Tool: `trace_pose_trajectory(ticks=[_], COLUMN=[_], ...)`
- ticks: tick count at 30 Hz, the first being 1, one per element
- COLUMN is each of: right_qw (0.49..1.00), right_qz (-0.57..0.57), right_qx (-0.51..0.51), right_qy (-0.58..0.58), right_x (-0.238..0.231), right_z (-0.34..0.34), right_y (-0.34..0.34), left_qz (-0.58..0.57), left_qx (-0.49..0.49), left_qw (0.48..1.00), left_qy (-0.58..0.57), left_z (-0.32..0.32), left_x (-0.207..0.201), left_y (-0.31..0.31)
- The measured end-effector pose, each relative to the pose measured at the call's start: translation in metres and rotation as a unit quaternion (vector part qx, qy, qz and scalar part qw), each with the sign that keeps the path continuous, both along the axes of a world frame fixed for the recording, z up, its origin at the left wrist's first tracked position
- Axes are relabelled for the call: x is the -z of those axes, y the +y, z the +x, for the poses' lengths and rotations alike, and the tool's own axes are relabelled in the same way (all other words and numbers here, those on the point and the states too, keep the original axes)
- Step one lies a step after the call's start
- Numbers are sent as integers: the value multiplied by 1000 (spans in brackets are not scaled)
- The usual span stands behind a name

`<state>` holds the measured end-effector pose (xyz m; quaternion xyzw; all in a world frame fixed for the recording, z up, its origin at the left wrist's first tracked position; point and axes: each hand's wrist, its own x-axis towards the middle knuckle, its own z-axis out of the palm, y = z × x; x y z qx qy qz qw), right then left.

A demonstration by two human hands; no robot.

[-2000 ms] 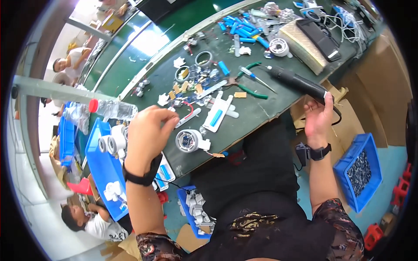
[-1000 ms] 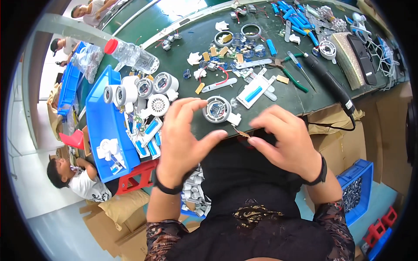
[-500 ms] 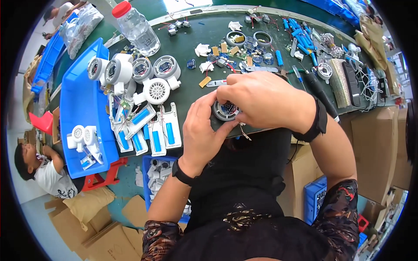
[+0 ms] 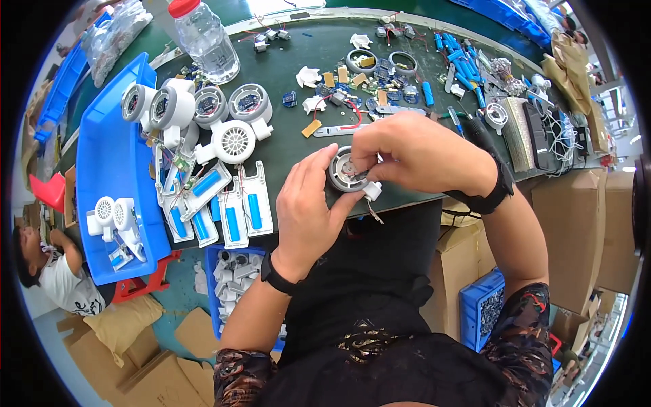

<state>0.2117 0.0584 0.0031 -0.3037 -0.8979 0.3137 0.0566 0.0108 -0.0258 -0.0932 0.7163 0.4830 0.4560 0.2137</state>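
Two-handed inner work, apparently: holds round white housing between thumb and fingers of left hand, dips bent fingertips of right hand inside, cannot tell whether gripping; likely needs steady bracing next.

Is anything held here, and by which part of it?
The left hand holds the fan by its rim. The right hand is at its open face; whether it grips something cannot be told.

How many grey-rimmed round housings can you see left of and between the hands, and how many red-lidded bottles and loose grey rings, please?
Grey-rimmed housings left of the hands: 4
Housing between the hands: 1
Red-lidded bottle: 1
Loose grey rings: 2
Total: 8
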Motion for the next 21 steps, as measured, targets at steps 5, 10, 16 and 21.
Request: trace_pose_trajectory(ticks=[5,10,16,21], right_qw=[990,978,948,934], right_qz=[-22,2,31,108], right_qx=[80,119,199,209], right_qy=[116,170,245,268], right_x=[20,27,53,66], right_z=[12,11,19,18], right_y=[-14,-36,-67,-77], left_qz=[-14,-25,6,47], left_qx=[-4,-12,-23,-23], left_qw=[1000,1000,1000,999], left_qy=[-14,-6,8,17], left_z=[2,3,6,6], left_x=[-1,-1,1,4], left_y=[-1,-3,-5,-7])
